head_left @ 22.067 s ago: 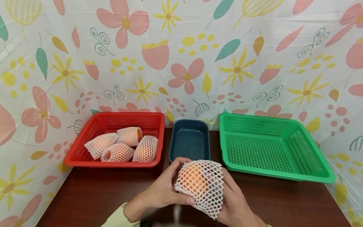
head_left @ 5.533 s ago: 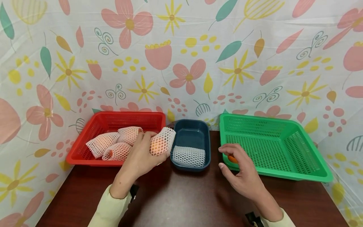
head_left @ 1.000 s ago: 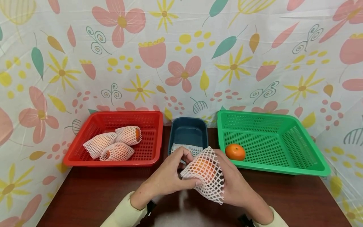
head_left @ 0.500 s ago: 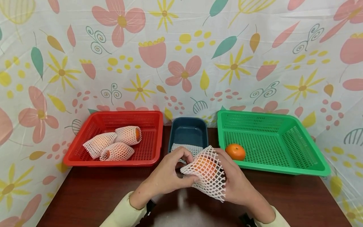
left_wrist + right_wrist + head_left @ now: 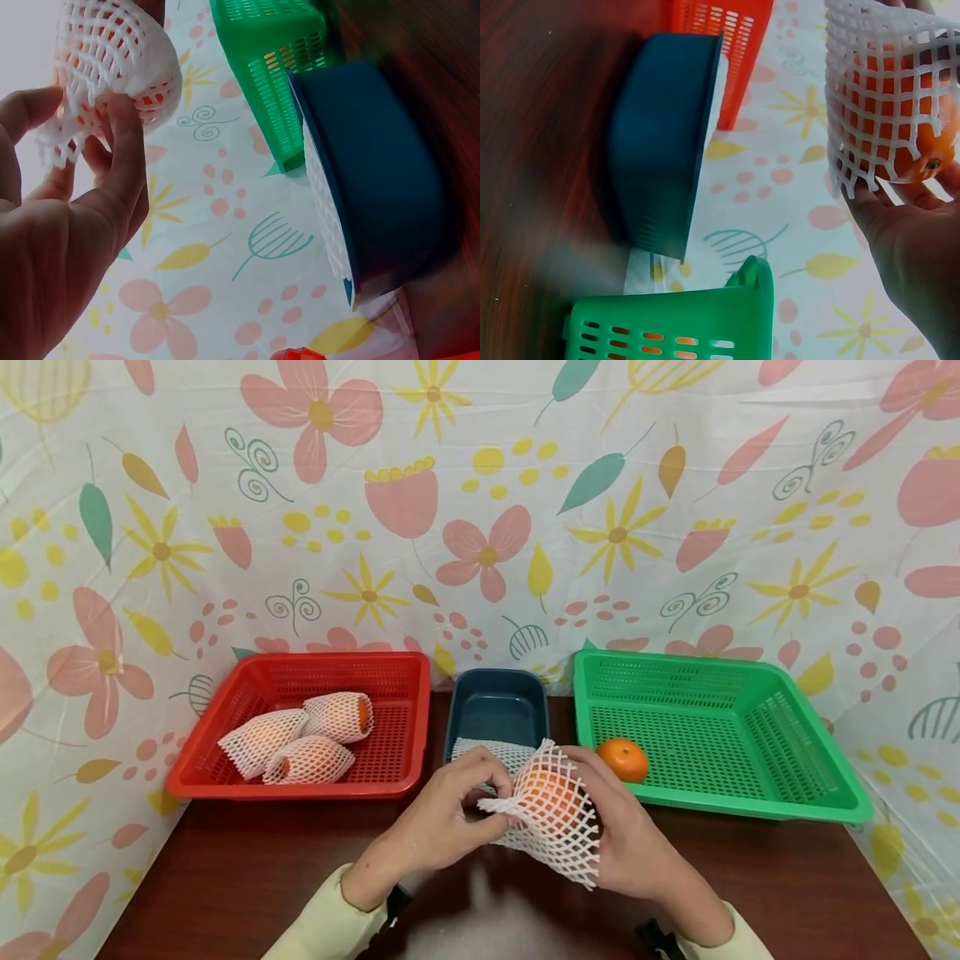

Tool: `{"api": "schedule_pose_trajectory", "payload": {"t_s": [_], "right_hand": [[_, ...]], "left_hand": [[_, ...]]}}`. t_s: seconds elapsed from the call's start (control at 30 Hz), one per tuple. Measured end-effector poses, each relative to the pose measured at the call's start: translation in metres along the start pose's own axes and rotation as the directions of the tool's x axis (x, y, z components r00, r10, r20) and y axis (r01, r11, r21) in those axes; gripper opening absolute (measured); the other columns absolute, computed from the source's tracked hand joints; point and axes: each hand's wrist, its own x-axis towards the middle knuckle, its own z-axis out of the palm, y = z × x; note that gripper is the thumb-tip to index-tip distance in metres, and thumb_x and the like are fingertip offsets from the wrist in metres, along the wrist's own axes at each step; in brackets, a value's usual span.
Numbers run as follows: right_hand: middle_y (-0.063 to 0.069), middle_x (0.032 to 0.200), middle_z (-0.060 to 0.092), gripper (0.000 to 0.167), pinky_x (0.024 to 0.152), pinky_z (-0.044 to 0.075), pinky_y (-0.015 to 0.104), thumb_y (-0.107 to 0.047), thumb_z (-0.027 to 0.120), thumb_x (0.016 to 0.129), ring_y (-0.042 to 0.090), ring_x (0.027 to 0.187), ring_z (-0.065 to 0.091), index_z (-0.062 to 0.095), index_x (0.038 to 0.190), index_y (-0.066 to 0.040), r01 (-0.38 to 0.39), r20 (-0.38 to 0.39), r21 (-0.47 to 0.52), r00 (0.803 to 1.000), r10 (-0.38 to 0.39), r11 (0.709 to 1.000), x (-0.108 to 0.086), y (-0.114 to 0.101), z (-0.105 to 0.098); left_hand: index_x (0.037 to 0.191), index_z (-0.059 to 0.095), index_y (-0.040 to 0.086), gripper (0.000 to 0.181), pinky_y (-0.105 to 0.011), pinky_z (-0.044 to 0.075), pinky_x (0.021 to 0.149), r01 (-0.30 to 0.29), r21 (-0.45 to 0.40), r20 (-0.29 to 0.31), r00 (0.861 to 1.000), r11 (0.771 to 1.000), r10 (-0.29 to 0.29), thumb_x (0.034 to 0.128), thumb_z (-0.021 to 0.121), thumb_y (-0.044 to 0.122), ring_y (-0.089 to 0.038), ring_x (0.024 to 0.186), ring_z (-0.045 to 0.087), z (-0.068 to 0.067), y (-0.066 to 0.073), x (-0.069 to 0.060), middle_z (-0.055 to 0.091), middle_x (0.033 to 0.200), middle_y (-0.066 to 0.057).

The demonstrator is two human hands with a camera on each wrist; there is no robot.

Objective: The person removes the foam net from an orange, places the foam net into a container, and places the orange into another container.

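In the head view my left hand point(image 5: 442, 818) pinches the left end of a white foam fruit net point(image 5: 566, 852) between thumb and fingers. The net is bunched at that end and still surrounds an orange point(image 5: 551, 795). My right hand point(image 5: 633, 843) grips the orange from the right side, above the table's middle. The right wrist view shows the orange point(image 5: 936, 142) partly bare at the net's open end, with its stem spot visible. Gathered net point(image 5: 64, 139) sits between the left fingers in the left wrist view.
A red basket point(image 5: 300, 791) at left holds three netted oranges point(image 5: 311, 760). The dark blue tray point(image 5: 498, 718) in the middle contains a flattened foam net point(image 5: 487, 750). At right, a green basket point(image 5: 742, 806) holds one bare orange point(image 5: 622, 760). A floral sheet point(image 5: 480, 485) hangs behind.
Over the last second my left hand has bunched the net's left end tighter. Since the oldest frame, a net has appeared in the tray and an orange in the green basket; the red basket holds fewer.
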Motion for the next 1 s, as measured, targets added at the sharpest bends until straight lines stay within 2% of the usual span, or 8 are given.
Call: {"api": "schedule_pose_trajectory", "payload": {"t_s": [0.1, 0.17, 0.27, 0.37, 0.5, 0.77, 1.0], "right_hand": [[0.013, 0.152, 0.049, 0.099, 0.11, 0.041, 0.018, -0.01, 0.103, 0.062, 0.025, 0.135, 0.05, 0.054, 0.148, -0.009, -0.014, -0.01, -0.022, 1.0, 0.014, 1.0, -0.001, 0.004, -0.002], [0.011, 0.152, 0.05, 0.1, 0.111, 0.04, 0.019, -0.012, 0.103, 0.062, 0.025, 0.136, 0.051, 0.054, 0.149, -0.011, -0.023, -0.014, -0.034, 1.0, 0.022, 0.999, -0.002, 0.006, -0.005], [0.011, 0.152, 0.051, 0.099, 0.111, 0.04, 0.019, -0.01, 0.101, 0.064, 0.025, 0.136, 0.051, 0.053, 0.15, -0.011, -0.024, -0.02, -0.039, 1.0, 0.023, 0.999, -0.002, 0.007, -0.008], [0.013, 0.152, 0.051, 0.095, 0.108, 0.043, 0.02, -0.004, 0.094, 0.066, 0.026, 0.136, 0.051, 0.053, 0.151, -0.008, -0.019, -0.031, -0.027, 0.999, 0.018, 0.999, -0.001, 0.009, -0.012], [0.016, 0.151, 0.05, 0.094, 0.101, 0.05, 0.02, 0.001, 0.088, 0.065, 0.024, 0.133, 0.051, 0.052, 0.151, -0.006, -0.028, -0.044, -0.003, 0.999, 0.027, 1.0, -0.001, 0.01, -0.015], [0.015, 0.151, 0.05, 0.095, 0.097, 0.053, 0.019, 0.004, 0.092, 0.064, 0.024, 0.134, 0.049, 0.053, 0.15, -0.005, -0.055, -0.061, -0.004, 0.997, 0.055, 0.998, -0.001, 0.01, -0.021], [0.016, 0.149, 0.049, 0.095, 0.098, 0.053, 0.018, 0.008, 0.092, 0.064, 0.02, 0.127, 0.056, 0.053, 0.15, -0.003, -0.065, -0.082, 0.025, 0.994, 0.067, 0.998, -0.002, 0.012, -0.029]], "left_hand": [[0.1, 0.062, 0.023, 0.024, -0.031, 0.06, 0.076, -0.001, 0.0, -0.042, 0.999, 1.0, 0.001, 0.091, 0.077, 0.006, -0.016, 0.098, 0.059, -0.001, -0.001, 0.0, 0.061, 0.106, 0.005], [0.099, 0.062, 0.023, 0.024, -0.032, 0.06, 0.074, 0.021, -0.004, -0.07, 0.997, 1.0, -0.021, 0.0905, 0.076, 0.005, -0.015, 0.095, 0.06, -0.002, -0.002, 0.0, 0.063, 0.104, 0.006], [0.098, 0.062, 0.024, 0.024, -0.032, 0.06, 0.073, 0.08, -0.007, -0.112, 0.99, 0.997, -0.081, 0.0907, 0.076, 0.005, -0.015, 0.092, 0.061, -0.004, -0.002, 0.0, 0.066, 0.103, 0.008], [0.098, 0.062, 0.024, 0.024, -0.032, 0.059, 0.072, 0.148, 0.002, -0.15, 0.978, 0.989, -0.146, 0.0913, 0.076, 0.006, -0.014, 0.088, 0.062, -0.006, -0.002, 0.0, 0.066, 0.1, 0.01], [0.099, 0.061, 0.024, 0.023, -0.032, 0.058, 0.069, 0.202, -0.01, -0.183, 0.962, 0.979, -0.201, 0.0924, 0.075, 0.007, -0.015, 0.085, 0.064, -0.008, -0.004, 0.001, 0.068, 0.1, 0.009], [0.106, 0.06, 0.02, 0.02, -0.029, 0.059, 0.074, 0.238, -0.031, -0.228, 0.944, 0.971, -0.239, 0.096, 0.073, 0.008, -0.016, 0.089, 0.066, -0.01, -0.009, 0.002, 0.07, 0.104, 0.002], [0.111, 0.059, 0.02, 0.02, -0.026, 0.051, 0.065, 0.273, 0.003, -0.264, 0.928, 0.962, -0.263, 0.0976, 0.072, 0.012, -0.017, 0.078, 0.061, -0.011, -0.012, 0.002, 0.07, 0.103, 0.004]]}}
